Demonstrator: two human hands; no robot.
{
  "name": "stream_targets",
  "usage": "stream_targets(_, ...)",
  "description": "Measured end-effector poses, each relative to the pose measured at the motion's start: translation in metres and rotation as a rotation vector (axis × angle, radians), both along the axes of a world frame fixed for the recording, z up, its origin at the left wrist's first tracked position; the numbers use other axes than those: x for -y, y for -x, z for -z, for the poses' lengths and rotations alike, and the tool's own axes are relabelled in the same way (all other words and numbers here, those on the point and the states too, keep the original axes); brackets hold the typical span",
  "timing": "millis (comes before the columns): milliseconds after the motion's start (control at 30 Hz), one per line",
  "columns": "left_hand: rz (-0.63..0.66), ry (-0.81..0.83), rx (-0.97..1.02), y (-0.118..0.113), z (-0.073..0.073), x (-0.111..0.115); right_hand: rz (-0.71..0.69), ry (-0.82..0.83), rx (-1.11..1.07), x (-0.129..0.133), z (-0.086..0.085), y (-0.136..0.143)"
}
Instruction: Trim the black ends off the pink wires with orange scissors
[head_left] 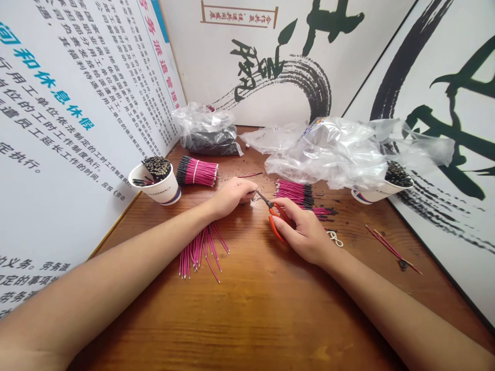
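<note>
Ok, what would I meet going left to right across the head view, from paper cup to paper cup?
Left paper cup, tied pink wire bundle, left hand, orange-handled scissors, right hand, white string, right paper cup.

Orange-handled scissors (273, 208); magenta wires (198, 249), tips (219, 282) perhaps silvery.

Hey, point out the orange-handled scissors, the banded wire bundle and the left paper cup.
Orange-handled scissors (270, 204): head view, on the metal near the pivot.
Banded wire bundle (204, 172): head view, on its pink wires.
Left paper cup (163, 191): head view, on its outer wall.
</note>
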State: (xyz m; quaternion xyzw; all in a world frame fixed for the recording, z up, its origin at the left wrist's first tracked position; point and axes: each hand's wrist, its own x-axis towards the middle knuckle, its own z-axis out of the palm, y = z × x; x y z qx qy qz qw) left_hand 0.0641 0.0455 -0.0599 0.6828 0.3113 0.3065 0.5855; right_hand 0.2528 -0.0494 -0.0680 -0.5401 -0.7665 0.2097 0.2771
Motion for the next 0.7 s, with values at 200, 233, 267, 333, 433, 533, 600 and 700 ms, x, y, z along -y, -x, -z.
stream_targets(200, -0.001, -0.004, -0.007, 0.0006, -0.0002, -0.0005, -0.007, -0.003, -0.003, 0.0003, 0.0011, -0.0008)
stream_targets(233, 0.000, -0.009, -0.010, 0.0008, 0.0000, -0.0004, -0.007, -0.008, -0.007, 0.0004, 0.0014, -0.0010)
stream_targets(267, 0.000, -0.013, -0.011, 0.0009, 0.0001, -0.0004, -0.007, -0.011, -0.011, 0.0006, 0.0016, -0.0012)
stream_targets(333, 0.000, -0.015, -0.011, 0.0010, 0.0003, -0.0004, -0.012, -0.005, -0.014, 0.0007, 0.0017, -0.0014)
stream_targets(433, 0.000, -0.014, -0.008, 0.0007, 0.0003, -0.0004, -0.018, -0.003, -0.015, 0.0005, 0.0016, -0.0016)
stream_targets(533, 0.004, -0.028, -0.008, 0.0006, 0.0004, -0.0006, -0.020, -0.015, -0.021, 0.0003, 0.0019, -0.0018)
stream_targets(600, 0.004, -0.029, -0.011, 0.0008, 0.0007, -0.0006, -0.021, -0.010, -0.020, 0.0003, 0.0021, -0.0017)
stream_targets(700, 0.002, -0.023, -0.012, 0.0010, 0.0007, -0.0004, -0.020, 0.001, -0.021, 0.0005, 0.0019, -0.0014)
